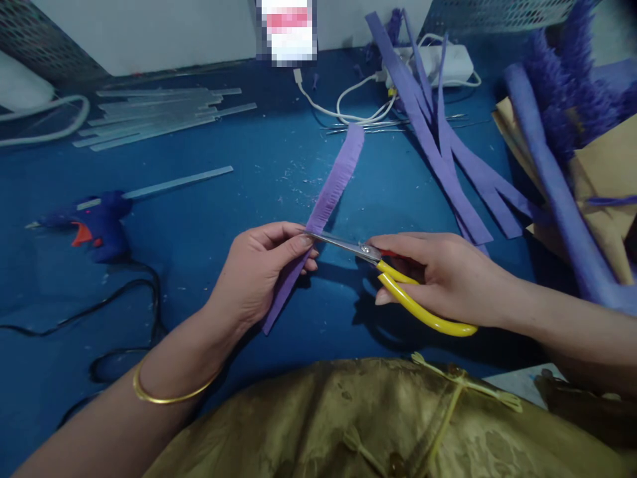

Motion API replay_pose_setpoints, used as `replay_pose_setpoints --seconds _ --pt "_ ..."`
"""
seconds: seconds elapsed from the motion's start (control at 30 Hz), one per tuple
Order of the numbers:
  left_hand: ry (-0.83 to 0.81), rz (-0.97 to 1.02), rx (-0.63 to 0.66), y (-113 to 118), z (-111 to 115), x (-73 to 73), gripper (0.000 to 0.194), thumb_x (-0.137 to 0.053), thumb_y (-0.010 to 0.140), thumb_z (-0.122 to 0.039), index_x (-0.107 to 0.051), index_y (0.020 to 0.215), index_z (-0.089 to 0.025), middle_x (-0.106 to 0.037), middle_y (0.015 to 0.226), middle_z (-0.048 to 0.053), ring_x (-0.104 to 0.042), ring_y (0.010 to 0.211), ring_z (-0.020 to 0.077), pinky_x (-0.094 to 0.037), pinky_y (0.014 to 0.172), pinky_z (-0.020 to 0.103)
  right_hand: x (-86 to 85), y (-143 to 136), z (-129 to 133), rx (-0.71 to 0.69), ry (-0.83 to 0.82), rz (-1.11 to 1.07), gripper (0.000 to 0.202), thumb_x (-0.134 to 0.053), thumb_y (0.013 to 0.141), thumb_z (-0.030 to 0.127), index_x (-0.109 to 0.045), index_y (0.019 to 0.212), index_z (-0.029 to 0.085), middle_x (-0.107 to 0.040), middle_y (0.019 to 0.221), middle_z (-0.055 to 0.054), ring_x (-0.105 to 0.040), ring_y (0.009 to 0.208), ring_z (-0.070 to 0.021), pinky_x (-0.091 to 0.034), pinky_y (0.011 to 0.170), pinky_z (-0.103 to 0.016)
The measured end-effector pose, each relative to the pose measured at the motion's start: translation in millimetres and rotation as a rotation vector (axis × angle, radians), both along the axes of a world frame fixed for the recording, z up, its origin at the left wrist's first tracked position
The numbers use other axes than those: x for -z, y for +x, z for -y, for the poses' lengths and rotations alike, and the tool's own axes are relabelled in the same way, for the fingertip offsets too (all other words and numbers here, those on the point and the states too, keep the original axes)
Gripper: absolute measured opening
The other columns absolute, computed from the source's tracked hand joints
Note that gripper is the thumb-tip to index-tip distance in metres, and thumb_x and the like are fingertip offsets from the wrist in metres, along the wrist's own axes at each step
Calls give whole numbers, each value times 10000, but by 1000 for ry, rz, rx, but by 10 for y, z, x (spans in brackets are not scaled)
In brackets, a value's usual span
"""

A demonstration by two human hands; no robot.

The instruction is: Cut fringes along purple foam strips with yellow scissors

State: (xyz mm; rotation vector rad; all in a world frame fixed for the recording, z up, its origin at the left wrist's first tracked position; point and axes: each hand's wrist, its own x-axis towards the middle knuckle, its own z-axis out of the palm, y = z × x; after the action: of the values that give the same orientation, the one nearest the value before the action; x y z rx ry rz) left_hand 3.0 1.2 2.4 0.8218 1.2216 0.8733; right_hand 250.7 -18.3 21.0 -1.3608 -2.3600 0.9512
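Purple strip (334,182) in left grip (259,269), yellow-handled scissors (369,252) across it in right grip (450,272)

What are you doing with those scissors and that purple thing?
The person's left hand pinches a purple strip, while the right hand holds yellow-handled scissors. The blade tips are at the strip, right by the left thumb. Above them, the strip has many little lines across it, maybe cuts or creases. More purple strips lie to the right, and a blue glue gun rests on the table to the left.
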Motion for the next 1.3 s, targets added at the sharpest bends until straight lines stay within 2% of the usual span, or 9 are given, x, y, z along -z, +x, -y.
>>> replay_pose_setpoints --seconds 0.2,0.47,0.67,0.83,1.1,1.3 --pt "6 -10 -6 2 1 4 44 -789 734 -195 -777 772 -177 -728 671 -6 -652 538 86 -543 548 156 -32 -1 -4 -39 -23 -9 440 -634 909 541 -680 1141 170 -622 720 17 -525 590 -134 -361 549 -268" --pt "-13 9 -10 5 -7 8 74 -819 714 -209 -773 756 -169 -729 658 -10 -658 529 85 -549 536 151 -11 2 5 -45 -3 -17 404 -624 923 523 -684 1130 181 -641 719 11 -545 589 -136 -379 551 -261" --pt "-10 24 16 -1 -4 19 40 -802 723 -184 -768 739 -171 -709 632 -20 -651 526 82 -541 527 147 18 -3 6 -29 49 0 454 -661 885 536 -674 1174 187 -711 826 -29 -596 638 -159 -409 573 -271" --pt "-15 24 37 -10 0 30 31 -798 733 -192 -770 732 -181 -709 633 -19 -650 537 84 -529 516 146 -5 9 4 -58 24 -16 432 -659 906 498 -667 1181 165 -687 790 -12 -592 647 -154 -409 580 -263" --pt "-42 45 54 -23 -11 37 86 -819 721 -231 -758 734 -171 -705 634 -15 -637 518 78 -515 511 150 10 -10 0 -43 -26 -49 355 -642 912 512 -685 1052 189 -655 761 2 -544 625 -138 -373 584 -254" --pt "-38 8 53 -12 -13 37 182 -813 720 -307 -723 758 -154 -695 640 -2 -622 516 80 -493 494 160 -7 -76 -12 -11 -103 16 320 -640 901 517 -653 952 202 -614 735 2 -515 641 -151 -361 599 -253"
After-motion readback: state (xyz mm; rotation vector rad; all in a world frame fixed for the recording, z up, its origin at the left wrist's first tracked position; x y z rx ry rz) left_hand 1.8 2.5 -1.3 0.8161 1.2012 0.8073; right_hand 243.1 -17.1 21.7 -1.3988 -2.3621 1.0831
